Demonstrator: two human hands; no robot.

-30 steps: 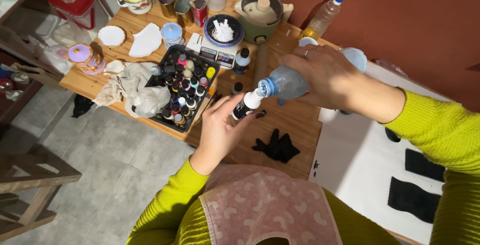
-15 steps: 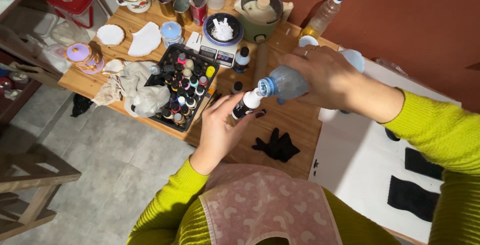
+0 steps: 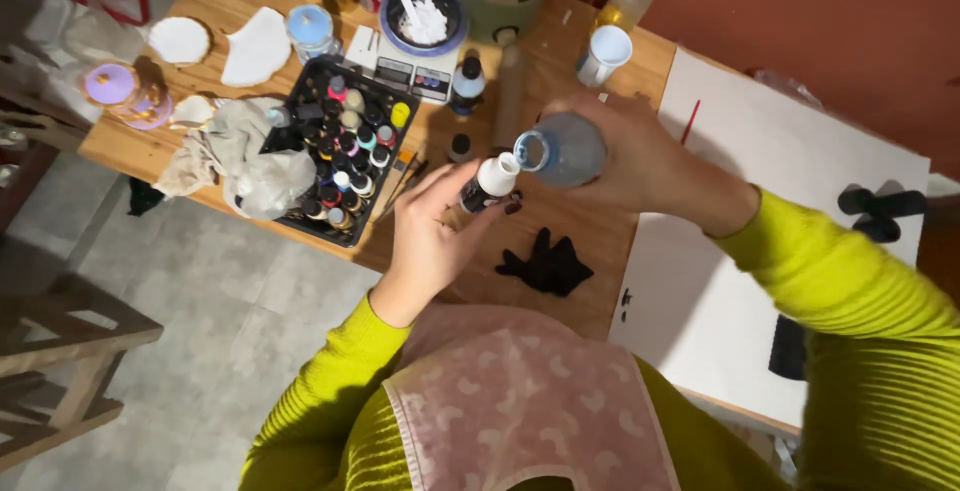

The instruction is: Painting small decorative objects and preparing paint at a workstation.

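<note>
Hands unmoved: left hand (image 3: 432, 236) grip closed round one small dropper bottle (image 3: 488, 183); right hand (image 3: 640, 161) clasps one clear bottle (image 3: 562, 149).

So the left hand (image 3: 432, 236) has a small dark white-capped bottle (image 3: 487, 185) right up against the mouth of the clear plastic bottle (image 3: 562, 150) in the right hand (image 3: 640, 156), both over the wooden table (image 3: 545, 61). Black tray of small paint bottles (image 3: 345, 151) sits left of them, crumpled grey cloth (image 3: 250, 161) further left, white paper sheet (image 3: 760, 181) to the right.
</note>
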